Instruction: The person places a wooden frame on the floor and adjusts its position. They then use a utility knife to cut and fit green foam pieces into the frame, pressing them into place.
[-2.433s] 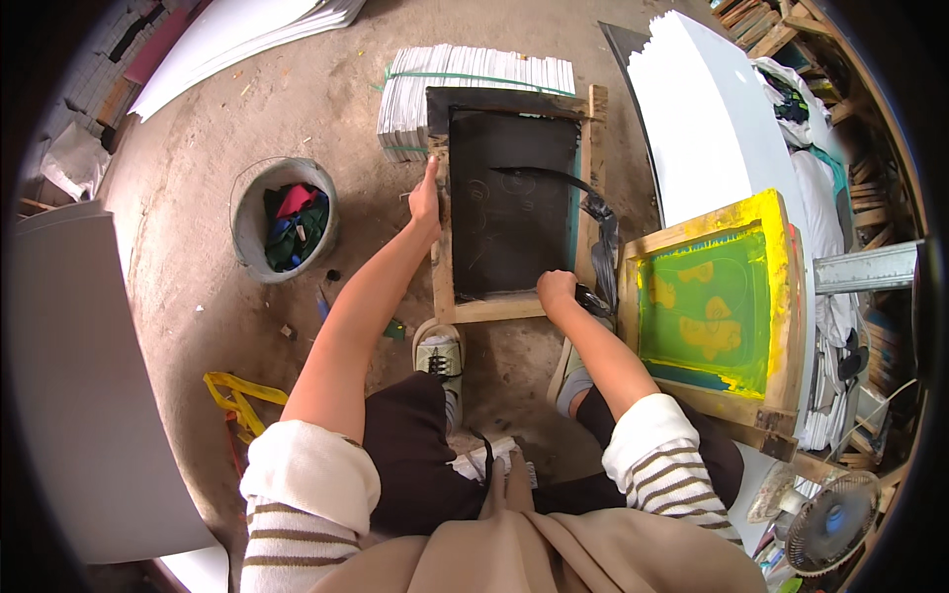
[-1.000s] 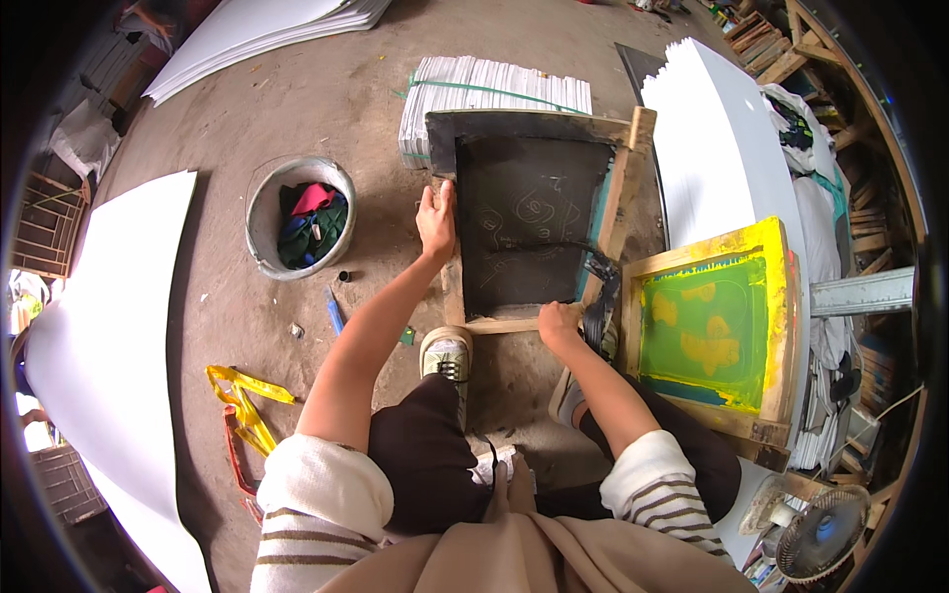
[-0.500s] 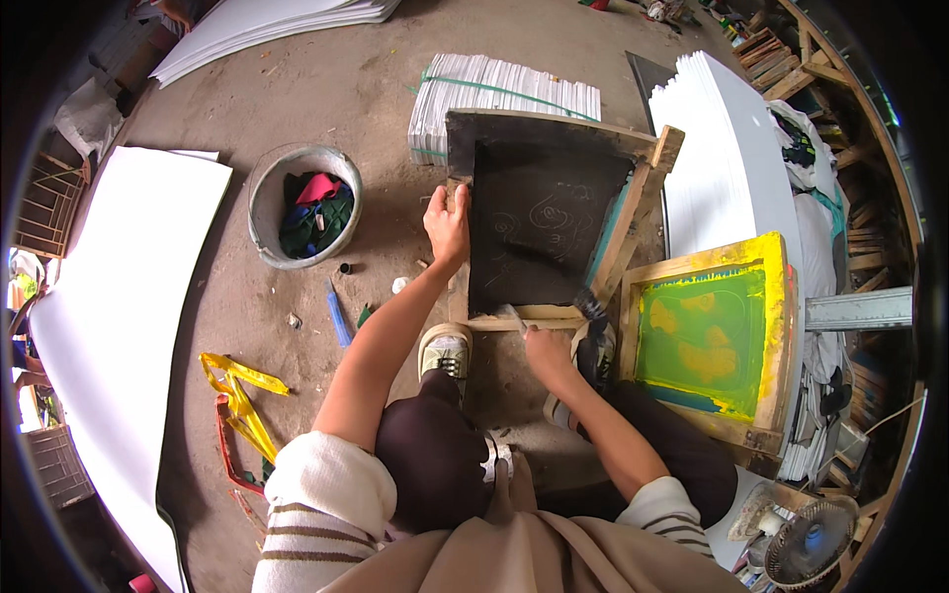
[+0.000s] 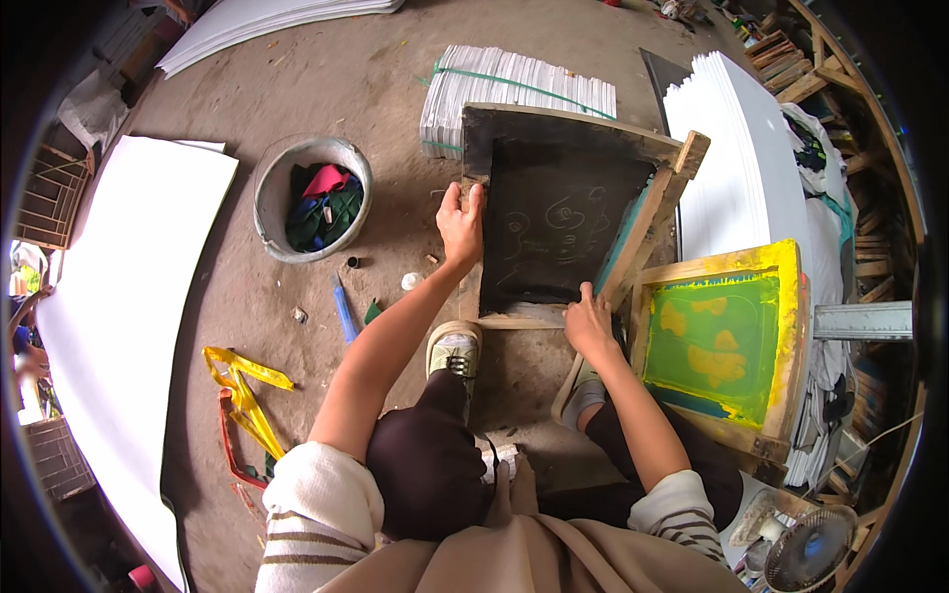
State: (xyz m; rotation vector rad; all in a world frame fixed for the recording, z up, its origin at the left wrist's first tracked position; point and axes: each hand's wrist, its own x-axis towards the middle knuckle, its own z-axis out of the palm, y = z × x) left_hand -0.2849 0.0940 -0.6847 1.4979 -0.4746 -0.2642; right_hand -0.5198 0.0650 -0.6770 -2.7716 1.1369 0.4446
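A wooden screen-printing frame with dark mesh stands tilted in front of me. Pale line drawings show on the mesh. Its left side bar is in the grip of my left hand, fingers wrapped round the wood. Down at the frame's lower right corner, my right hand is closed, its fingertips at the edge of the mesh. Whatever it holds is hidden by the fingers. To the right leans a second screen-printing frame, green and yellow, with yellow ink smeared along its edges.
A bucket of cloths stands left of the frame. Near it lie a blue-handled tool and a yellow strap. White sheets lie at the left. A bound white stack and upright sheets stand behind; a fan is at lower right.
My right hand has moved right and up along the frame's bottom bar to its lower right corner. The pale flat tool seen in it earlier no longer shows. My left hand keeps its grip.
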